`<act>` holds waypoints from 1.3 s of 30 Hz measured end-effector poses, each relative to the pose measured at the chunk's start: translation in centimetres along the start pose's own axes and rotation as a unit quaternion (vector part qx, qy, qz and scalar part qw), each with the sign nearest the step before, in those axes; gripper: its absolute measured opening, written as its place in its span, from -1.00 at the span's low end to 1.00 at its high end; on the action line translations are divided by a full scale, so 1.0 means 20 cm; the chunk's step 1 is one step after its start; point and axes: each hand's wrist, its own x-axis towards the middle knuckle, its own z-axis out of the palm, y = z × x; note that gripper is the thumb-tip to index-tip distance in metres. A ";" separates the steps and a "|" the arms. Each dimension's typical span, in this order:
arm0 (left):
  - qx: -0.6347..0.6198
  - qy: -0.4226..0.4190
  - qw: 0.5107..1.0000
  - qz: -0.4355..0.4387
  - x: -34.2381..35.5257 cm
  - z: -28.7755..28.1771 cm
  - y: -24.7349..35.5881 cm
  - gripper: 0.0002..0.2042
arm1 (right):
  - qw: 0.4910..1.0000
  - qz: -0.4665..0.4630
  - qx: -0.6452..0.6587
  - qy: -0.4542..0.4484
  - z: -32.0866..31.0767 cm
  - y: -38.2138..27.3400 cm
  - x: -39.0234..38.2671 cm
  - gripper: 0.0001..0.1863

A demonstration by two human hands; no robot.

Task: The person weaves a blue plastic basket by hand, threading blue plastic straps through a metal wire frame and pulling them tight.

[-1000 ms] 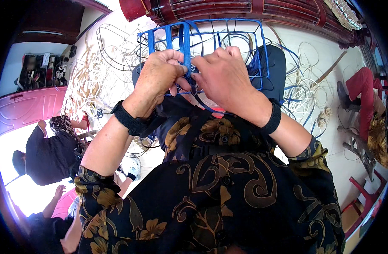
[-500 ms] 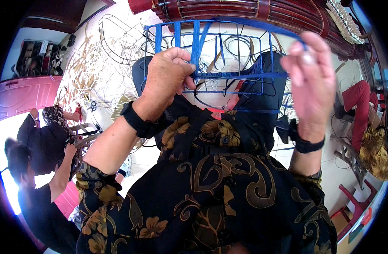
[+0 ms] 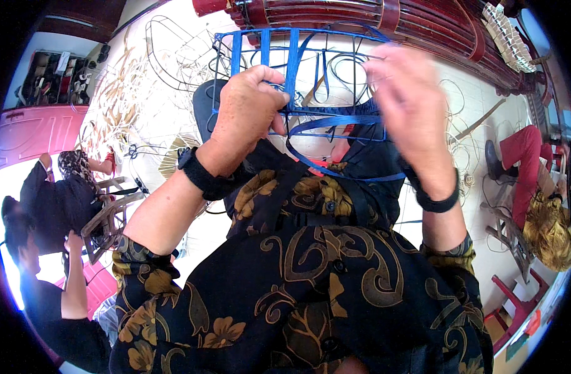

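A wire basket frame [image 3: 356, 75], partly wrapped in blue strip, sits between my knees. My left hand [image 3: 251, 106] is closed at its near side, thumb and fingers pinching an upright band of blue strip [image 3: 293, 59]. At the frame's right end my right hand [image 3: 410, 112] is raised and blurred; whether its fingers grip the strand running up behind them is unclear. A loose loop of blue strip [image 3: 326, 171] hangs below the frame across my lap.
Dark red wooden furniture [image 3: 354, 19] stands beyond the frame. Pale strips [image 3: 111, 93] litter the tiled floor. Two people [image 3: 61, 206] are at left, one by a wooden stool [image 3: 114, 212]; another person's red-trousered legs [image 3: 525, 156] are at right. A red chair [image 3: 510, 293] stands lower right.
My right hand left my left hand's side, swung out rightward drawing blue strip, and has since moved back leftward to the frame's right end. My left hand stays pinched in place.
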 end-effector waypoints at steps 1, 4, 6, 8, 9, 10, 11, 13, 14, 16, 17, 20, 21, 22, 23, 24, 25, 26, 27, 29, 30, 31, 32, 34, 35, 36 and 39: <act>0.001 0.002 1.000 -0.002 0.00 0.00 0.00 -0.77 | 0.998 -0.025 0.020 -0.045 0.08 -0.04 0.00 -0.81; -0.003 0.003 1.000 -0.003 0.00 0.01 0.01 -0.77 | 0.984 -0.058 0.060 -0.159 0.27 -0.14 0.03 -0.87; -0.013 0.001 1.000 -0.002 0.00 0.00 0.00 -0.77 | 0.975 -0.046 0.056 -0.208 0.34 -0.12 0.04 -0.87; -0.027 -0.002 1.000 -0.001 0.01 0.00 -0.01 -0.77 | 0.957 -0.026 0.102 -0.271 0.38 -0.08 0.06 -0.87; -0.035 -0.005 0.999 -0.006 0.00 0.00 0.00 -0.78 | 0.952 -0.032 0.149 -0.264 0.39 -0.05 0.07 -0.86; -0.040 -0.007 0.999 -0.004 0.00 -0.01 -0.01 -0.78 | 0.943 -0.027 0.148 -0.296 0.39 -0.04 0.08 -0.86; -0.045 -0.009 0.999 -0.001 0.00 -0.01 -0.02 -0.79 | 0.933 -0.022 0.145 -0.328 0.39 -0.03 0.09 -0.85; -0.047 -0.010 0.999 0.007 0.00 -0.01 -0.03 -0.79 | 0.911 0.018 0.144 -0.387 0.39 -0.03 0.11 -0.86; -0.044 -0.008 0.999 0.014 0.00 0.00 -0.04 -0.80 | 0.901 0.015 0.138 -0.410 0.39 -0.03 0.13 -0.86; -0.038 -0.005 0.999 0.030 0.00 0.00 -0.05 -0.81 | 0.882 0.010 0.125 -0.454 0.40 -0.01 0.17 -0.87; -0.034 -0.004 0.999 0.039 0.01 0.00 -0.06 -0.81 | 0.882 0.011 0.141 -0.449 0.40 0.00 0.17 -0.88; -0.011 0.001 0.998 0.063 0.00 0.01 -0.06 -0.84 | 0.891 0.035 0.105 -0.441 0.35 -0.06 0.17 -0.91; -0.001 0.005 0.998 0.070 -0.01 0.00 -0.06 -0.85 | 0.929 -0.002 0.089 -0.359 0.33 -0.09 0.14 -0.92; 0.003 -0.003 0.997 0.078 -0.01 -0.01 -0.07 -0.85 | 0.948 0.018 0.098 -0.303 0.30 -0.14 0.12 -0.90; 0.007 -0.011 0.996 0.086 0.00 -0.02 -0.08 -0.86 | 0.963 0.039 0.107 -0.246 0.26 -0.20 0.12 -0.89; 0.013 -0.022 0.995 0.096 0.02 -0.03 -0.09 -0.87 | 0.974 0.061 0.115 -0.185 0.22 -0.25 0.09 -0.87; 0.019 -0.027 0.994 0.102 0.03 -0.04 -0.10 -0.87 | 0.971 0.085 0.119 -0.187 0.19 -0.30 0.06 -0.84; 0.027 -0.030 0.994 0.102 0.03 -0.05 -0.09 -0.88 | 0.963 0.094 0.133 -0.216 0.16 -0.34 0.02 -0.86; 0.036 -0.039 0.993 0.105 0.03 -0.05 -0.07 -0.89 | 0.944 0.144 0.179 -0.238 0.16 -0.38 -0.01 -0.87; 0.052 -0.049 0.992 0.100 0.05 -0.05 -0.05 -0.89 | 0.916 0.180 0.215 -0.287 0.19 -0.40 -0.08 -0.76; 0.058 -0.049 0.993 0.093 0.05 -0.05 -0.06 -0.88 | 0.891 0.203 0.222 -0.341 0.20 -0.40 -0.09 -0.67; 0.065 -0.049 0.993 0.085 0.05 -0.04 -0.06 -0.87 | 0.846 0.259 0.274 -0.377 0.21 -0.41 -0.10 -0.61; 0.068 -0.049 0.993 0.087 0.05 -0.03 -0.07 -0.87 | 0.793 0.312 0.325 -0.409 0.22 -0.42 -0.10 -0.54; 0.075 -0.049 0.992 0.093 0.06 -0.03 -0.07 -0.86 | 0.716 0.395 0.397 -0.417 0.23 -0.44 -0.10 -0.40; 0.077 -0.048 0.992 0.087 0.05 -0.03 -0.06 -0.86 | 0.673 0.433 0.431 -0.418 0.24 -0.44 -0.10 -0.31; 0.080 -0.047 0.992 0.082 0.05 -0.03 -0.05 -0.87 | 0.650 0.454 0.465 -0.393 0.25 -0.42 -0.12 -0.31; 0.082 -0.043 0.993 0.073 0.05 -0.02 -0.04 -0.87 | 0.576 0.514 0.546 -0.325 0.28 -0.39 -0.16 -0.38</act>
